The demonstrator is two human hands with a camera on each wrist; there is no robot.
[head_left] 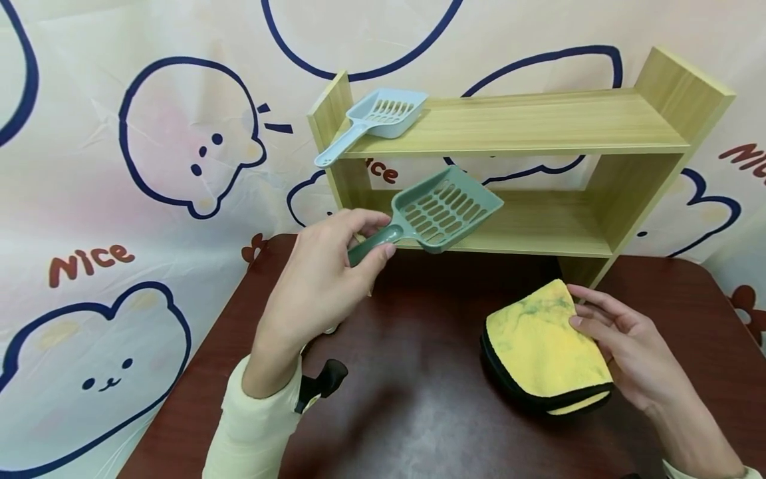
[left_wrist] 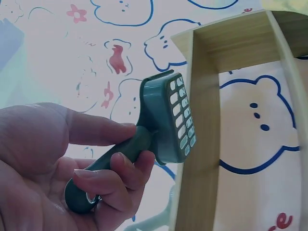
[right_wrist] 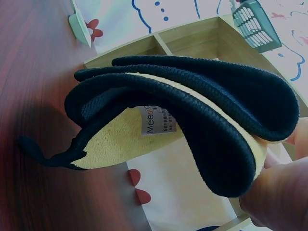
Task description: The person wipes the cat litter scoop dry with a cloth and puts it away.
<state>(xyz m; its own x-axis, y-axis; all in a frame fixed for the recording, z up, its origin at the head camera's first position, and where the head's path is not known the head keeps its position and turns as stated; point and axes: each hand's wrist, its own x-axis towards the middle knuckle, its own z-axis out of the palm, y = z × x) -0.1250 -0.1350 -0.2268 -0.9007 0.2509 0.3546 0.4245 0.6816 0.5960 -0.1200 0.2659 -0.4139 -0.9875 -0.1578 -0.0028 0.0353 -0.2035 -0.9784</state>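
The backdrop (head_left: 66,179) is pale, printed with dark-blue bear outlines and red "Nice" lettering. In front of it is a dark reddish-brown table (head_left: 425,372). A light wooden shelf (head_left: 538,126) stands at the far side of the table, with an upper board, a lower board and raised side panels.

A blue scoop (head_left: 365,126) lies on the upper board at its left end, slotted pan facing up, handle projecting past the front edge.

Left hand (head_left: 323,266): fingers curled round the handle of a green scoop (head_left: 410,232), thumb along the near side. The scoop is held in the air before the shelf, roughly in line with the lower board in the head view. Its slotted pan points away from the hand, toward the right. The sleeve (head_left: 251,426) on this arm is cream.

Right hand (head_left: 628,352): pinches the right edge of a cloth (head_left: 544,342), thumb on the upper face. The cloth is yellow with greenish discolouration and black edging, and is folded in several layers. The right wrist view shows the black sides of the folds and a printed label (right_wrist: 159,120) on the yellow inside. The cloth is over the right part of the table; whether its underside touches the surface cannot be determined.
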